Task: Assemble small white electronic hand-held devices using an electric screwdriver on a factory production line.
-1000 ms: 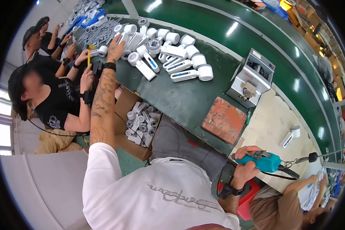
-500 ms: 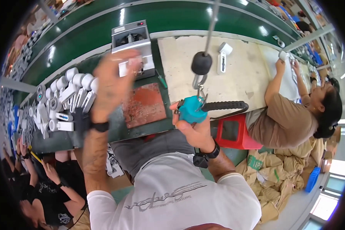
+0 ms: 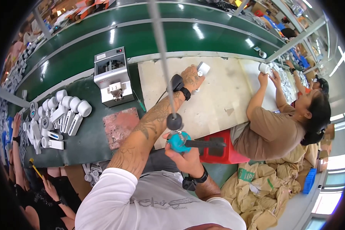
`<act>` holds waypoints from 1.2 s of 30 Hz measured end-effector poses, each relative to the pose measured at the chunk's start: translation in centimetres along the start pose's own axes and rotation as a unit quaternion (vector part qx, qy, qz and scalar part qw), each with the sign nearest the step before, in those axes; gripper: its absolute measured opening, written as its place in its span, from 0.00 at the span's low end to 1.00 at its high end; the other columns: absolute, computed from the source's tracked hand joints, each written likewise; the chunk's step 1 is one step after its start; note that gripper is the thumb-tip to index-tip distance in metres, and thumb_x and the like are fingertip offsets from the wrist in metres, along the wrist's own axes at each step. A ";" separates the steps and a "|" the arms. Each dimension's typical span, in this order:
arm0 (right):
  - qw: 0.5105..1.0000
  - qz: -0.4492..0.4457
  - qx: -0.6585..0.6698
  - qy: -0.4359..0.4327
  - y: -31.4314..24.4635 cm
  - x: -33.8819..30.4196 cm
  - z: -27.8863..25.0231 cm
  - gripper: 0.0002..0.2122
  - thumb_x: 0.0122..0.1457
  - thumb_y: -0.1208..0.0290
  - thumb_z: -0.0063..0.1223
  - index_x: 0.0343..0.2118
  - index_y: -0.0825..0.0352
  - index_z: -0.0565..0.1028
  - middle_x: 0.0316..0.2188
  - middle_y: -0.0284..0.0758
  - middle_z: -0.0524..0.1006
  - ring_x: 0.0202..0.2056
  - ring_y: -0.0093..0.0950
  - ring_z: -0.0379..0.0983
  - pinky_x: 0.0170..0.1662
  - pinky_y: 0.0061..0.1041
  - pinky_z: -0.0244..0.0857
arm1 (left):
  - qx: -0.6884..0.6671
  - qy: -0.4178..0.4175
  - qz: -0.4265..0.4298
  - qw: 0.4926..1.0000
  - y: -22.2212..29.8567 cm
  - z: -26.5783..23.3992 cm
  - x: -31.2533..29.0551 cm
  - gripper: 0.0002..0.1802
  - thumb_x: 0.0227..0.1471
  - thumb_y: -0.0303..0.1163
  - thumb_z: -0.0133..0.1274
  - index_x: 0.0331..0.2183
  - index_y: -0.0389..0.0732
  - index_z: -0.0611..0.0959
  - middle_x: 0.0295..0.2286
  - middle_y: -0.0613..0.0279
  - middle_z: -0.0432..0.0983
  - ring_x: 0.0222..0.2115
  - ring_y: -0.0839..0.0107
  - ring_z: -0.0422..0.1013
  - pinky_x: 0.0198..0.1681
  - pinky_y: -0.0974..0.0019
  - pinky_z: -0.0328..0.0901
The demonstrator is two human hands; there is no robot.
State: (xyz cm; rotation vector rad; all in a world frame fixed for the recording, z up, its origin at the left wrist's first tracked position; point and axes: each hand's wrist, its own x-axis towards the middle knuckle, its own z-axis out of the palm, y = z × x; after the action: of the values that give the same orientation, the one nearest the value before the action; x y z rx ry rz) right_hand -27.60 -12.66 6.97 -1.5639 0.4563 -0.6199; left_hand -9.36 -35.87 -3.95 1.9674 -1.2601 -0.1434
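Observation:
My left arm stretches across to the pale board, where my left hand (image 3: 192,78) has its fingers round a white handheld device (image 3: 203,68). The device's thick head sticks out beyond the fingers, and most of its handle is hidden under the hand. Close to my body, my right hand (image 3: 186,159) is closed round a teal-topped electric screwdriver (image 3: 179,141). The screwdriver hangs from a cable with a black ball (image 3: 174,122), and a black cord comes off its top. Its lower end is out of sight.
A silver screw feeder (image 3: 113,78) stands left of the pale board (image 3: 218,103). A worn red mat (image 3: 120,127) and a green-handled screwdriver (image 3: 140,104) lie nearby. Several white devices (image 3: 67,109) are piled at left. A person (image 3: 276,119) works at right beside a red stool (image 3: 220,147).
My left hand has swung from beside the screw feeder to the right and closed on the white device on the board. My right hand keeps hold of the screwdriver. The view has shifted.

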 end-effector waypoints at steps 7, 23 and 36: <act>0.997 -0.043 0.007 0.059 0.8 2.7 -1.3 0.18 0.60 0.69 0.60 0.49 0.73 0.73 0.31 0.30 0.76 0.32 0.20 0.71 0.38 0.21 0.65 | -0.114 0.018 0.167 0.979 -2.3 -11.8 -7.9 0.13 0.47 0.34 0.62 0.34 0.39 0.80 0.34 0.53 0.77 0.36 0.51 0.74 0.39 0.54 0.70; 0.974 -0.123 0.191 0.002 1.5 10.6 8.4 0.36 0.59 0.37 0.56 0.45 0.75 0.69 0.25 0.34 0.70 0.26 0.26 0.68 0.31 0.28 0.63 | 0.026 0.006 0.139 0.990 -9.7 -26.6 -24.2 0.16 0.54 0.38 0.61 0.41 0.40 0.82 0.37 0.58 0.75 0.42 0.55 0.73 0.46 0.56 0.69; 0.975 -0.144 0.166 0.020 2.8 13.0 10.7 0.36 0.58 0.36 0.56 0.45 0.74 0.70 0.23 0.33 0.70 0.24 0.25 0.68 0.29 0.28 0.63 | 0.042 0.048 0.159 0.985 -10.4 -26.1 -24.5 0.20 0.55 0.42 0.60 0.43 0.37 0.80 0.39 0.54 0.75 0.45 0.55 0.71 0.49 0.56 0.66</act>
State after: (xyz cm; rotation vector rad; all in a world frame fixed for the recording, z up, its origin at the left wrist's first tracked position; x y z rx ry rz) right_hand -10.64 -12.75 5.44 -1.3074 0.1432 -0.9040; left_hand -1.77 0.43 -0.20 1.7904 -1.5164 0.1636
